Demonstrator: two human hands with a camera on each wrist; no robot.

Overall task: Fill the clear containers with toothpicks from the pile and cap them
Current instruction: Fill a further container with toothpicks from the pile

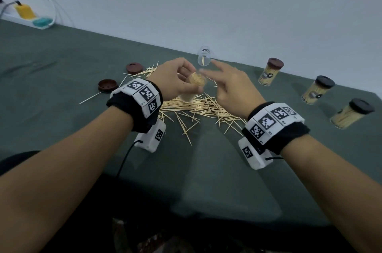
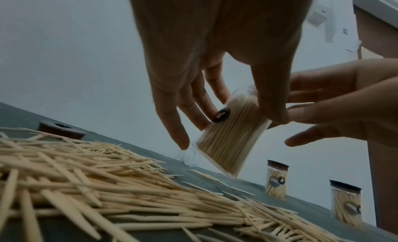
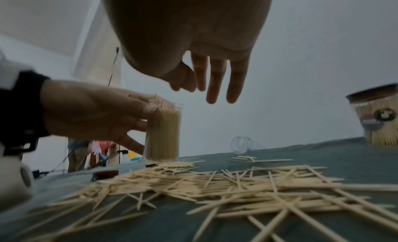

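My left hand [image 1: 177, 81] grips a clear container [image 1: 192, 89] packed with toothpicks and holds it uncapped just above the pile [image 1: 196, 107]. The left wrist view shows the container [image 2: 232, 136] tilted between my thumb and fingers. My right hand [image 1: 223, 81] hovers beside the container's open top, fingers straight and holding nothing. In the right wrist view the container [image 3: 163, 135] sits in the left hand [image 3: 96, 113] under my right hand [image 3: 206, 85]. A near-empty clear container [image 1: 203, 57] lies by the wall. Two loose brown caps [image 1: 134, 68] [image 1: 108, 85] lie left of the pile.
Three filled, capped containers [image 1: 270, 71] [image 1: 318, 90] [image 1: 351, 114] stand in a row on the right. A power strip with yellow and teal plugs [image 1: 26, 14] lies at the far left. The green cloth [image 1: 62, 66] ends at the wall behind.
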